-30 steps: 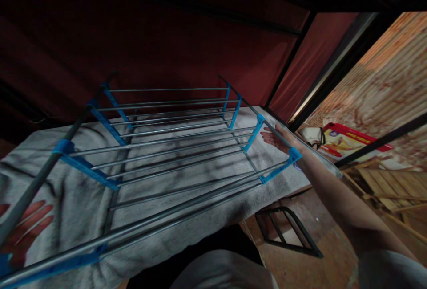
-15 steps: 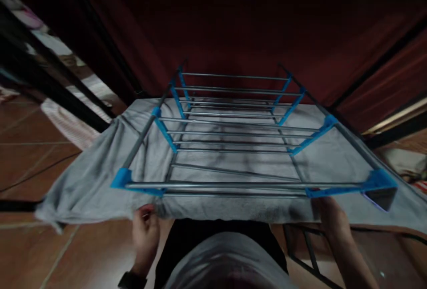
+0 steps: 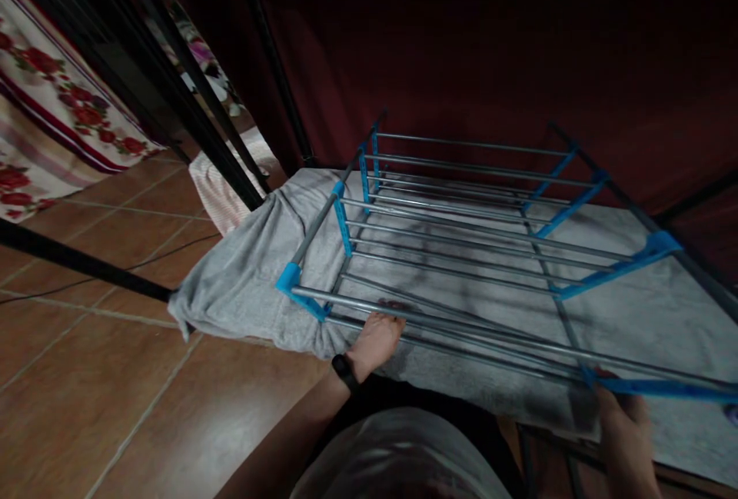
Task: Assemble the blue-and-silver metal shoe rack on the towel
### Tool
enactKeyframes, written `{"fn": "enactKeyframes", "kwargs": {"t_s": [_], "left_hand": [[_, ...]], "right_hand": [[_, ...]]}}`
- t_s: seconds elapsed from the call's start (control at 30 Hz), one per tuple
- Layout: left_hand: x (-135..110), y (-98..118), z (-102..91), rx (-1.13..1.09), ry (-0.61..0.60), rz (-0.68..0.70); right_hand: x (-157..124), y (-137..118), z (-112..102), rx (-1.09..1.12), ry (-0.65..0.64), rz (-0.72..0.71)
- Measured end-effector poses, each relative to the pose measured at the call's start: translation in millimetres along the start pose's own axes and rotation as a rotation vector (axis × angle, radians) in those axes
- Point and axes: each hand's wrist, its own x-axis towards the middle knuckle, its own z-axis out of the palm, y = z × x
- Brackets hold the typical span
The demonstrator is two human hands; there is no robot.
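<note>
A shoe rack [image 3: 443, 247] of grey metal tubes and blue plastic brackets lies on a grey blanket [image 3: 242, 284]. My left hand [image 3: 377, 339] is at the front rods, left of their middle. Its fingers curl around a front tube and are partly hidden behind the bars. At the front right, my right hand [image 3: 626, 418] grips the rack by the end of a blue bracket [image 3: 663, 387], with the thumb near the joint. A dark wristband [image 3: 344, 372] is on my left wrist.
Dark red panels [image 3: 461, 61] stand behind the rack. Black metal posts [image 3: 201, 138] rise at the left. A floral cloth [image 3: 74, 107] hangs at the far left, and a striped cloth [image 3: 216, 191] lies nearer. A thin cable [image 3: 132, 264] crosses the tiled floor [image 3: 132, 360].
My left hand has moved from the blanket's front edge up and right onto the rack's front rods. My right hand stays at the bracket. The view has turned left.
</note>
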Motion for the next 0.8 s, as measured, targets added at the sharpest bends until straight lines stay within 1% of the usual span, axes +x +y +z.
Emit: {"fn": "enactKeyframes", "kwargs": {"t_s": [0.1,0.23,0.33,0.4,0.47,0.53,0.67,0.8], "left_hand": [[9,-4,-1.6,-0.012,-0.009,0.054],[12,-8,-3.3,0.025,-0.01,0.115],[12,-9,-5.4,0.088,0.035,0.144],[11,-10,-8.4,0.092,0.083,0.161],[8,-12,-13.0,0.087,0.102,0.167],[5,-16,-18.7,0.079,0.079,0.161],[0,-25,-27.0,0.027,0.042,0.146],[2,-32,-20.6,0.042,0.071,0.183]], "right_hand": [[4,1,6,0.053,0.022,-0.026],[8,4,9,0.021,0.024,-0.073],[7,6,9,-0.002,0.042,-0.068],[5,2,7,-0.004,0.055,-0.033],[3,-5,6,0.013,0.047,-0.007],[3,-13,5,0.038,0.021,0.009],[3,-20,8,0.071,0.063,0.004],[4,-14,15,0.085,0.086,-0.018]]}}
